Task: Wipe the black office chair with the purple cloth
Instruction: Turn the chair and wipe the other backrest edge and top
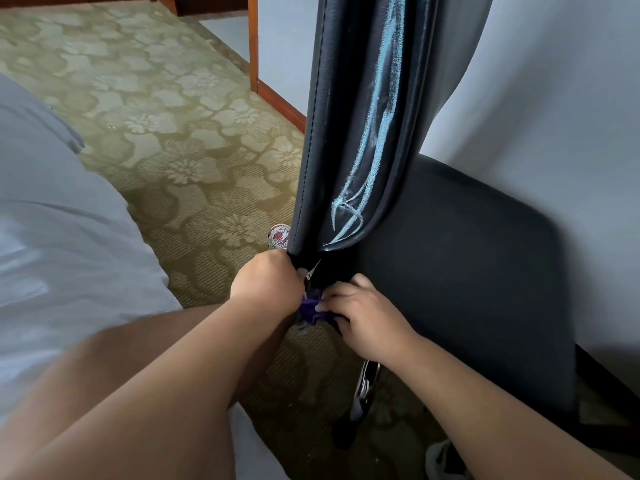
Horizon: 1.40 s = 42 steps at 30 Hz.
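The black office chair (460,271) stands against the wall, its backrest (332,133) rising to the top edge and streaked with light blue chalk marks (377,126). My left hand (266,280) grips the bottom corner of the backrest, fingers curled around its edge. My right hand (363,320) sits just below, at the joint between backrest and seat, pressing a bunched purple cloth (311,310). Only a small part of the cloth shows between the two hands.
A bed with grey-white sheets (62,244) fills the left side. Patterned green carpet (180,133) covers the floor. A wooden furniture leg (253,43) and baseboard run along the wall behind. The chair's chrome leg (363,386) drops below my right hand. A patterned shoe (278,235) peeks beside the backrest.
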{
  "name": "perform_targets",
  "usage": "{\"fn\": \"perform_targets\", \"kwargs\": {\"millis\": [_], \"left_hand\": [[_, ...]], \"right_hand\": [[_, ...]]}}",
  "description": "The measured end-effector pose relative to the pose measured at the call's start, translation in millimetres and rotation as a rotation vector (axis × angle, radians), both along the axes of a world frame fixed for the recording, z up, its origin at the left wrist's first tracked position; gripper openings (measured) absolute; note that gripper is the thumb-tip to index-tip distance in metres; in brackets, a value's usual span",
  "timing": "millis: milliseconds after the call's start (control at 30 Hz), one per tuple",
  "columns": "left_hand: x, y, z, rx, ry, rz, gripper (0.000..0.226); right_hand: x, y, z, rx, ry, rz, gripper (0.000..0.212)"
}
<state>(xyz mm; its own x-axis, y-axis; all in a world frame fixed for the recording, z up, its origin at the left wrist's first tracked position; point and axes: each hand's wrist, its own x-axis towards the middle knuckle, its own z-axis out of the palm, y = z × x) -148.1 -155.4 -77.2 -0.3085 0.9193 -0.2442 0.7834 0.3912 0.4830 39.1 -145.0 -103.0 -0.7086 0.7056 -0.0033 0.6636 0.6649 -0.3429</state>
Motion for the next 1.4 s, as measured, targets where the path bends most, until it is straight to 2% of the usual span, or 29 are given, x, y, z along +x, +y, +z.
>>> {"fn": "perform_targets", "kwargs": {"millis": [133, 200, 300, 367, 467, 567, 667, 767, 900, 1133, 1233, 1400], "left_hand": [[-0.2, 1.1, -4.2, 0.015, -0.008, 0.028, 0.024], [-1.7, 3.7, -5.3, 0.021, -0.007, 0.032, 0.022], [-3.4, 6.4, -6.5, 0.033, -0.019, 0.044, 0.022], [-4.5, 7.7, -7.7, 0.032, -0.026, 0.052, 0.024], [-5.4, 11.2, -8.1, 0.03, -0.023, 0.06, 0.022], [-4.9, 14.8, -6.8, 0.046, -0.035, 0.069, 0.016], [-4.0, 16.1, -7.5, 0.063, -0.026, 0.078, 0.018], [-2.7, 14.9, -9.8, 0.075, 0.005, 0.091, 0.026], [-3.1, 14.0, -13.2, 0.098, 0.02, 0.098, 0.026], [-4.5, 13.9, -16.2, 0.148, 0.017, 0.107, 0.02], [-5.4, 18.3, -17.4, 0.141, 0.027, 0.119, 0.021], [-7.1, 19.6, -19.8, 0.121, 0.017, 0.129, 0.021]], "right_hand": [[-11.0, 13.2, 1.1, 0.02, 0.033, -0.054, 0.029], [-22.1, 28.2, 1.8, 0.015, 0.092, -0.2, 0.03], [-29.8, 58.3, 3.9, 0.04, 0.217, -0.533, 0.034], [-30.8, 69.0, 3.4, 0.063, 0.195, -0.635, 0.033], [-39.4, 58.6, 0.7, 0.08, 0.079, -0.561, 0.029], [-42.5, 37.9, -7.1, 0.141, 0.028, -0.396, 0.016], [-33.6, 39.2, -13.8, 0.215, 0.016, -0.313, 0.023], [-27.5, 62.3, -16.3, 0.232, 0.062, -0.361, 0.018], [-23.7, 105.1, -18.0, 0.242, 0.103, -0.586, 0.015], [-7.8, 176.2, -12.3, 0.152, -0.018, -0.789, 0.023], [-13.5, 182.4, -12.2, 0.112, 0.012, -0.772, 0.027], [-19.9, 156.6, -12.5, 0.09, 0.06, -0.539, 0.025]]}}
